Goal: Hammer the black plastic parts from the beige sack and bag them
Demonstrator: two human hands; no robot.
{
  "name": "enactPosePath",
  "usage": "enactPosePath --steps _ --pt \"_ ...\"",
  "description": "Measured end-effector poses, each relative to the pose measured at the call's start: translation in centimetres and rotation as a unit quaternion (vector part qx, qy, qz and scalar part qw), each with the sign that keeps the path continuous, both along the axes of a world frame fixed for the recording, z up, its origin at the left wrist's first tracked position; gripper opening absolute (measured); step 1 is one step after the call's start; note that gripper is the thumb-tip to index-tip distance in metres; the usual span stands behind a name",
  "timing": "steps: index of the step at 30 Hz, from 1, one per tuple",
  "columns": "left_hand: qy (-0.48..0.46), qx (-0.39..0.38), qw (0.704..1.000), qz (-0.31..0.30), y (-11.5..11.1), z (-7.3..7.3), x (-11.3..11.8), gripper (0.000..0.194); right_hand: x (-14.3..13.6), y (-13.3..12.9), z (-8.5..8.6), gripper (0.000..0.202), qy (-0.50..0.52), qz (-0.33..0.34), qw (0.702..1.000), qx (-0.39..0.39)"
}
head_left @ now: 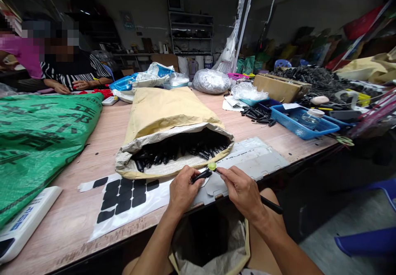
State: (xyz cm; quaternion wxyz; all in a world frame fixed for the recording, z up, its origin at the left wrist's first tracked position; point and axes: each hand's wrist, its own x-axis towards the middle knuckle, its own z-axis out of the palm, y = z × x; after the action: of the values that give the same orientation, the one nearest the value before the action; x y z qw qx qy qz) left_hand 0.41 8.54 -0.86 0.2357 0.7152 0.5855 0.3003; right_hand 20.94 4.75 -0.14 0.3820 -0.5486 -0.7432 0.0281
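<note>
My left hand (185,187) is closed round a small black part (202,175) over the table's front edge. Close beside it, my right hand (243,188) pinches a thin tool whose tip meets a small yellow-green round piece (212,166). The black part and the round piece are close together; whether they touch is hard to tell. Just behind my hands lies a tan sack (173,110), its mouth open and many black parts inside. A white sheet with black square stickers (125,194) lies left of my left hand.
A green sack (46,135) and a white scale (29,221) are at the left. Blue tray (301,122) and a pile of black parts (321,81) stand at the right. Another sack (213,242) hangs open at my lap. A person (74,71) sits across at the left.
</note>
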Motion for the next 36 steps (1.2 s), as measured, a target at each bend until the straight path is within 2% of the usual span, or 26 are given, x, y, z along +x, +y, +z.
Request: enactPosePath --steps 4,10,16,22,26,36 --pt "-0.008 0.002 1.000 -0.004 0.1 0.0 0.0 0.010 -1.0 -0.2 0.5 0.033 0.010 0.013 1.000 0.008" --pt "-0.014 -0.004 1.000 0.002 0.1 0.0 -0.1 0.010 -1.8 -0.2 0.2 0.032 -0.004 0.025 1.000 -0.013" --pt "-0.004 -0.012 1.000 0.004 0.1 0.2 0.0 0.010 1.3 1.7 -0.1 0.027 0.007 -0.030 0.999 0.012" --pt "0.019 -0.013 1.000 0.003 0.2 0.2 0.0 0.011 4.6 4.5 -2.3 0.019 -0.066 -0.061 0.996 0.017" --pt "0.025 -0.006 1.000 -0.009 0.2 0.2 -0.1 0.014 4.6 4.6 -3.1 0.019 -0.105 -0.077 0.991 0.031" --pt "0.026 0.022 0.998 -0.046 0.2 0.0 -0.3 0.036 4.1 4.2 -3.0 0.019 -0.124 -0.115 0.985 0.019"
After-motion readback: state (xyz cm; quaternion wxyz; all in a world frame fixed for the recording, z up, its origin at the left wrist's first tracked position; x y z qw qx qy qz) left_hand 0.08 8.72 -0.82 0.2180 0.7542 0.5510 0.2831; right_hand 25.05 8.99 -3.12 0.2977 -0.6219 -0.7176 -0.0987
